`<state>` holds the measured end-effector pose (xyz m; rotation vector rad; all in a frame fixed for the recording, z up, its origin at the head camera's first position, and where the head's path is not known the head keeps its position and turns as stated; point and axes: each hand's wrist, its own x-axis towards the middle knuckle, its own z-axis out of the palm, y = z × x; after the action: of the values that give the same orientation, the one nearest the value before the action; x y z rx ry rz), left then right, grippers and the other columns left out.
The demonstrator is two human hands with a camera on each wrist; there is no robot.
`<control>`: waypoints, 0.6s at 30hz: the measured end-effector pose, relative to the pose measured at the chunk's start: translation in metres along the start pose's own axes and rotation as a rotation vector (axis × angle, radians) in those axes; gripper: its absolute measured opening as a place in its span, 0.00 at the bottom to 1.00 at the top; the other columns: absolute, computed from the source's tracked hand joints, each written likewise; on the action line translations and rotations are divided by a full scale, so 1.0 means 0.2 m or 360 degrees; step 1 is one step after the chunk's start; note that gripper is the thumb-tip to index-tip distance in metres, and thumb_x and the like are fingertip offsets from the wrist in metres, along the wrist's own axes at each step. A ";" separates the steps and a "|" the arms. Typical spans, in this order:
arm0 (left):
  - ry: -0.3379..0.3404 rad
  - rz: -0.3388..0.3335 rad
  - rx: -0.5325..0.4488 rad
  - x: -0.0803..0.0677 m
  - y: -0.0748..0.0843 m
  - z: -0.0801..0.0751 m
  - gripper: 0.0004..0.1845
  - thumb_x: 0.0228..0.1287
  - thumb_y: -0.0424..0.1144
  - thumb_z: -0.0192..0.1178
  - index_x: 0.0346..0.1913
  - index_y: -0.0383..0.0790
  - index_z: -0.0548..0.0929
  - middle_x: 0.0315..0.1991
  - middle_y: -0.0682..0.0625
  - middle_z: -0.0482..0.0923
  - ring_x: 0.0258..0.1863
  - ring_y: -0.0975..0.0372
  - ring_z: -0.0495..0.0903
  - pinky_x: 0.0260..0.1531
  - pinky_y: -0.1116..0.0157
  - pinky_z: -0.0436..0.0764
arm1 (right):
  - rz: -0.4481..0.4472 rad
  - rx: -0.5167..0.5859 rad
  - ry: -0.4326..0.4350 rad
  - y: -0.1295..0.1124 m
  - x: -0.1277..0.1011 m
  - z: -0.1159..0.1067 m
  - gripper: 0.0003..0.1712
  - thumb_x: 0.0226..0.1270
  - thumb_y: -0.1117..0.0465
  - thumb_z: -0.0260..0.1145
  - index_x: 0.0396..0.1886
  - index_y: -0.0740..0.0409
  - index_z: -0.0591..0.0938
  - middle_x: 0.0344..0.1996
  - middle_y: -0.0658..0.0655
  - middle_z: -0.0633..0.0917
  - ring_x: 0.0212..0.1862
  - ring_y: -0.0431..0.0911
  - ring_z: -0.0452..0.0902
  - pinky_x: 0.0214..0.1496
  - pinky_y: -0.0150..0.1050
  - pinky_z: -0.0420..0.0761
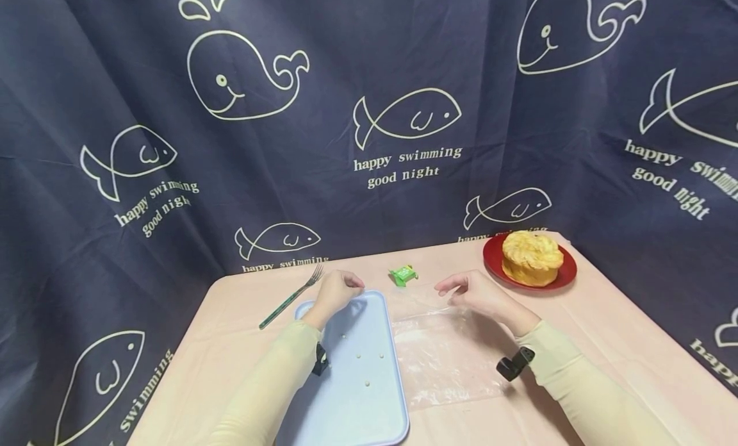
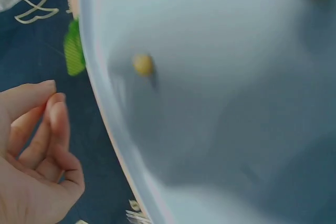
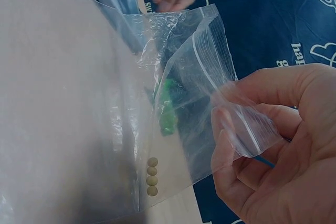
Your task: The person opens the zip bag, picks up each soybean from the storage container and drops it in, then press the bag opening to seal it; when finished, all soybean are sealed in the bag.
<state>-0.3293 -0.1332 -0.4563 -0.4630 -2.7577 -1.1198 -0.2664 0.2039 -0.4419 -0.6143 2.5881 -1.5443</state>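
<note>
A light blue tray [image 1: 369, 414] lies on the pink table, with several small yellow pellets [image 1: 367, 384] scattered on it; one pellet [image 2: 143, 64] shows close in the left wrist view on the tray [image 2: 220, 124]. My left hand [image 1: 340, 291] hovers over the tray's far end, its fingers [image 2: 52, 108] curled with the tips together and nothing visible between them. My right hand [image 1: 475, 292] pinches the zip edge of a clear plastic bag [image 1: 444, 363] lying right of the tray. In the right wrist view that hand [image 3: 273, 145] holds the bag [image 3: 189, 61] open, and several pellets [image 3: 152, 177] lie in a row inside.
A small green packet [image 1: 403, 275] sits beyond the bag, between the hands. A green-handled fork [image 1: 291, 297] lies left of the tray. A red plate [image 1: 567, 273] with a round cake [image 1: 532, 257] stands at the far right corner. Dark whale-print cloth surrounds the table.
</note>
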 end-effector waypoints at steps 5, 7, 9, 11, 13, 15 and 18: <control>0.0032 0.0089 -0.0181 0.02 0.10 0.02 0.03 0.57 0.32 0.75 0.32 0.43 0.91 0.29 0.55 0.88 0.31 0.64 0.85 0.37 0.65 0.83 | 0.0001 -0.0015 -0.0002 -0.01 0.00 0.00 0.21 0.54 0.79 0.64 0.51 0.73 0.85 0.43 0.69 0.88 0.34 0.48 0.81 0.32 0.33 0.78; 0.0011 0.0133 -0.0262 0.02 0.14 0.04 0.03 0.58 0.32 0.75 0.33 0.42 0.91 0.31 0.54 0.88 0.32 0.64 0.86 0.35 0.66 0.83 | 0.0005 -0.0016 -0.0005 -0.01 0.00 0.01 0.21 0.54 0.79 0.63 0.50 0.73 0.85 0.42 0.69 0.88 0.33 0.47 0.80 0.31 0.34 0.78; -0.0019 0.0170 -0.0321 0.03 0.19 0.05 0.03 0.58 0.32 0.75 0.34 0.41 0.91 0.32 0.54 0.89 0.32 0.64 0.86 0.35 0.66 0.83 | 0.0011 -0.0001 -0.0014 -0.01 0.00 0.01 0.22 0.54 0.79 0.63 0.50 0.73 0.85 0.43 0.69 0.88 0.32 0.46 0.80 0.30 0.35 0.78; -0.0048 0.0206 -0.0359 0.04 0.23 0.07 0.03 0.58 0.33 0.75 0.35 0.42 0.91 0.33 0.55 0.89 0.33 0.65 0.85 0.37 0.65 0.83 | 0.0013 0.0022 -0.0021 0.00 0.01 0.01 0.22 0.54 0.79 0.63 0.50 0.73 0.85 0.43 0.70 0.87 0.31 0.46 0.79 0.29 0.35 0.77; -0.0079 0.0229 -0.0398 0.05 0.26 0.09 0.04 0.58 0.33 0.75 0.36 0.42 0.91 0.33 0.55 0.88 0.34 0.66 0.84 0.42 0.61 0.82 | 0.0009 0.0051 -0.0031 0.00 0.01 0.00 0.22 0.53 0.80 0.63 0.51 0.74 0.84 0.43 0.71 0.87 0.31 0.44 0.79 0.28 0.35 0.76; -0.0116 0.0253 -0.0415 0.05 0.28 0.11 0.04 0.59 0.34 0.75 0.36 0.43 0.91 0.33 0.57 0.88 0.35 0.68 0.84 0.47 0.57 0.80 | 0.0001 0.0070 -0.0039 0.00 0.01 0.00 0.23 0.53 0.80 0.63 0.52 0.75 0.83 0.43 0.72 0.87 0.31 0.44 0.80 0.27 0.34 0.76; -0.0183 0.0281 -0.0445 0.06 0.32 0.15 0.04 0.59 0.34 0.75 0.37 0.43 0.91 0.33 0.59 0.87 0.36 0.68 0.83 0.50 0.52 0.77 | -0.0012 0.0081 -0.0047 0.00 0.01 0.00 0.23 0.53 0.80 0.63 0.52 0.76 0.83 0.43 0.71 0.87 0.31 0.44 0.80 0.27 0.34 0.76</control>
<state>-0.3194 -0.0672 -0.4329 -0.8096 -2.5960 -1.4803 -0.2690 0.2036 -0.4423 -0.6380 2.5193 -1.5856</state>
